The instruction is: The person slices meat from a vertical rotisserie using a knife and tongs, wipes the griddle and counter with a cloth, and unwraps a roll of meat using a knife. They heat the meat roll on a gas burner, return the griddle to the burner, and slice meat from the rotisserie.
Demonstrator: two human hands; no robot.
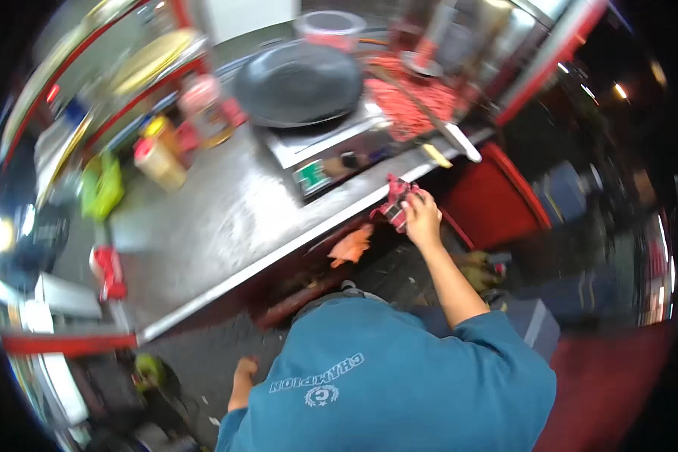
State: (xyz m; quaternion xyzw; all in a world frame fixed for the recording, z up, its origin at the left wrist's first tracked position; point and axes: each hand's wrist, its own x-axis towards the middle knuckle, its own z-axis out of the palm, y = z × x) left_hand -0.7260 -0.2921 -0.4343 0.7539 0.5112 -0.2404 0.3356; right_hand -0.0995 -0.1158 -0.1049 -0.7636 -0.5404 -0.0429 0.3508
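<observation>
A red and dark checked cloth (pixel 392 206) is bunched in the fingers of my right hand (pixel 423 214), at the front edge of the metal counter. My left hand (pixel 246 368) hangs low beside my body, away from the counter, and its fingers are too small and blurred to make out. Beyond the cloth, a gas stove (pixel 316 162) carries a dark round pan (pixel 300 83). Right of the stove lies a heap of red, shredded-looking food (pixel 408 105), with a long-handled tool (pixel 459 142) across it.
Squeeze bottles (pixel 160 162) and a green plastic bag (pixel 102 184) stand at the counter's left. An orange cloth (pixel 351 246) hangs below the front edge (pixel 264 265). A red panel (pixel 493 200) stands at the right. A lidded tub (pixel 330 29) sits behind the pan.
</observation>
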